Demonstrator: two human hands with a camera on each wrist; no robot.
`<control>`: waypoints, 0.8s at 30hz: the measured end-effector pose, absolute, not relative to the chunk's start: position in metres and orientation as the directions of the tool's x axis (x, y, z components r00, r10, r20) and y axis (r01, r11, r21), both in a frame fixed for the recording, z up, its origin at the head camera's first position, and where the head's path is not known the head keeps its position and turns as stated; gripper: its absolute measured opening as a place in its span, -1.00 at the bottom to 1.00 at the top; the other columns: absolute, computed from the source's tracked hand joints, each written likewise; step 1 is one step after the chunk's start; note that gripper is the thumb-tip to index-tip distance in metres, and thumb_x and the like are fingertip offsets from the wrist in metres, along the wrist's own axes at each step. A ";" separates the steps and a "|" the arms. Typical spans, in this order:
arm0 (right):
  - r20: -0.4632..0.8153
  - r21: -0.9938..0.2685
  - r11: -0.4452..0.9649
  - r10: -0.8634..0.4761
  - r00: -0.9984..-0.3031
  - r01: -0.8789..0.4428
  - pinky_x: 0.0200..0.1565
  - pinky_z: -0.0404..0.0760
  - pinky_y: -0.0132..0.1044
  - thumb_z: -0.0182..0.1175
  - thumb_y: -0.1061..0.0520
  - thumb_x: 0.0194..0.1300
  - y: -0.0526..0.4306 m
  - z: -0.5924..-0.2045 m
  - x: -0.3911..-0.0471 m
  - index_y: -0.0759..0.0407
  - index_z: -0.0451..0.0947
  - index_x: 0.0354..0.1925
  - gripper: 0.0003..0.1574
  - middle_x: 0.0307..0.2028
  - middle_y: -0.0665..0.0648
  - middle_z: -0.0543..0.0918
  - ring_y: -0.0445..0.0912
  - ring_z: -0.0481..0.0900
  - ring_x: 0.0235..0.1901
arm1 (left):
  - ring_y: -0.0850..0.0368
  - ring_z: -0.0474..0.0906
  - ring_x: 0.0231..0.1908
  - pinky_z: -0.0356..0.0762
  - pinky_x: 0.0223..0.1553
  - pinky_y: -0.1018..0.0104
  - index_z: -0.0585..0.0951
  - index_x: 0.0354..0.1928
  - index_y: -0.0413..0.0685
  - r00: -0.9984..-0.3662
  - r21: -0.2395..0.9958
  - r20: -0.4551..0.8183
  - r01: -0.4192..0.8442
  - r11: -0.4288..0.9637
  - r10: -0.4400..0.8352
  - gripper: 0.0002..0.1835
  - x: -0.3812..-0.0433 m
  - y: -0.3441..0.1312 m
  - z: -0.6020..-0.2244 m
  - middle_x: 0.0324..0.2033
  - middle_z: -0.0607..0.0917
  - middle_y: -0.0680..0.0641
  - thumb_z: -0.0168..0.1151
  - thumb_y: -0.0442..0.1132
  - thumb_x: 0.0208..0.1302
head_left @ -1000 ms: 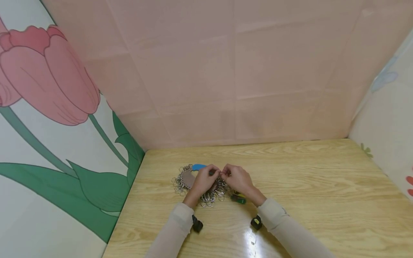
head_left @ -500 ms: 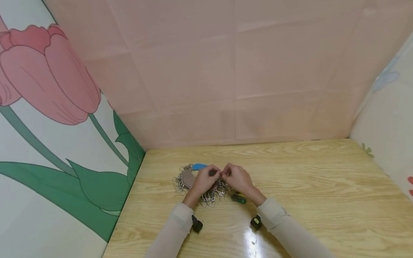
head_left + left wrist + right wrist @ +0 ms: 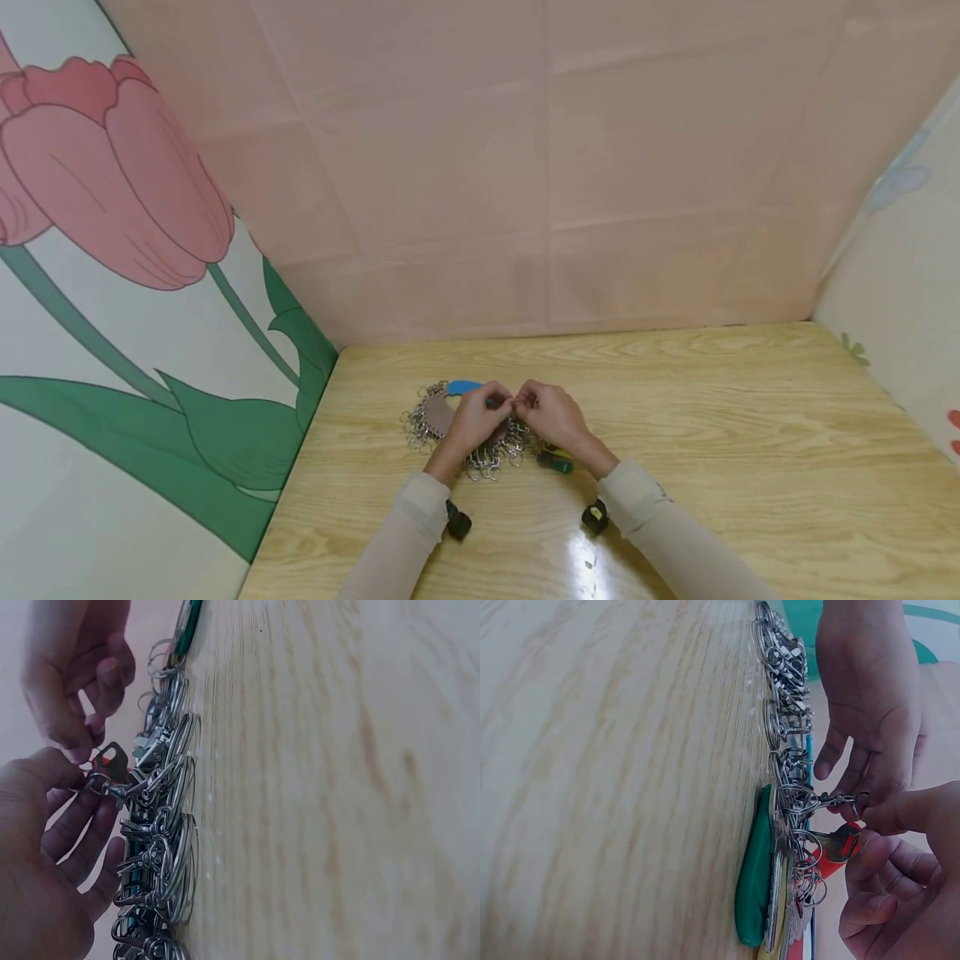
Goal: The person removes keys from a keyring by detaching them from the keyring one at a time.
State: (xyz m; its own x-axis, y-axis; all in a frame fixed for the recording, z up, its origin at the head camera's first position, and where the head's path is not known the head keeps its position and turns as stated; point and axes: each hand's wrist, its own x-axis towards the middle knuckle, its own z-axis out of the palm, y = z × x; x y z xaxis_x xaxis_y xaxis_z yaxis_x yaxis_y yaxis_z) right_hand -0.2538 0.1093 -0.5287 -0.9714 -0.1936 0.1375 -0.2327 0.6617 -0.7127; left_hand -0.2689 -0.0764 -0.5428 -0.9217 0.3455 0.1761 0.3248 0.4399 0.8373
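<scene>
My left hand (image 3: 474, 419) pinches a small metal key ring (image 3: 97, 782) with a swivel clasp between thumb and fingertips. Facing it, my right hand (image 3: 552, 414) pinches a key (image 3: 844, 844) by its head, close to that ring. The key's head has a hole and its blade points down toward the pile. Under both hands lies a curved grey-brown plate (image 3: 438, 414), edged with several hanging clasps and split rings (image 3: 784, 667). My left hand hides part of this plate in the head view.
A green-handled tool (image 3: 754, 877) lies just right of the rings, with a yellow piece (image 3: 778, 919) beside it. A blue piece (image 3: 462, 387) shows behind my left hand. The wooden table (image 3: 720, 433) meets a pink wall covering (image 3: 600, 250) at the back.
</scene>
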 end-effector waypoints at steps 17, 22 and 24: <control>0.156 -0.695 0.671 -0.212 -0.965 -0.260 -0.49 0.41 -0.29 0.37 0.12 0.39 0.112 -0.527 -0.253 0.04 0.68 -0.28 -0.94 -0.41 -0.03 0.71 -0.18 0.49 -0.53 | 0.10 0.70 -0.29 0.65 -0.22 0.31 0.74 -0.10 0.01 -0.926 0.829 0.185 0.326 0.454 0.329 -0.90 -0.271 -0.076 -0.546 -0.19 0.82 -0.04 0.28 -0.18 0.56; 0.146 -0.699 0.670 -0.209 -0.967 -0.251 -0.48 0.42 -0.28 0.37 0.12 0.38 0.112 -0.527 -0.252 0.06 0.67 -0.27 -0.94 -0.42 -0.02 0.70 -0.16 0.49 -0.52 | 0.09 0.69 -0.30 0.64 -0.22 0.34 0.75 -0.09 0.02 -0.928 0.830 0.178 0.320 0.457 0.326 -0.89 -0.271 -0.077 -0.546 -0.18 0.82 -0.04 0.28 -0.17 0.56; 0.130 -0.704 0.671 -0.203 -0.971 -0.234 -0.48 0.43 -0.29 0.37 0.12 0.37 0.112 -0.528 -0.252 0.05 0.67 -0.26 -0.95 -0.42 -0.02 0.69 -0.17 0.49 -0.52 | 0.09 0.69 -0.32 0.64 -0.23 0.34 0.75 -0.08 0.01 -0.928 0.833 0.177 0.319 0.452 0.328 -0.89 -0.271 -0.076 -0.545 -0.18 0.82 -0.05 0.28 -0.17 0.56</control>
State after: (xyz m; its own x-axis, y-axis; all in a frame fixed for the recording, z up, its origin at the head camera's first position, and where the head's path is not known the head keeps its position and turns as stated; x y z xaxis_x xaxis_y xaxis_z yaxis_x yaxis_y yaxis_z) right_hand -0.2519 0.1116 -0.5281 -0.9706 -0.2027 0.1296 -0.2341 0.6710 -0.7036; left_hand -0.2714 -0.0765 -0.5455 -0.9279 0.3282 0.1770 0.3189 0.4523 0.8329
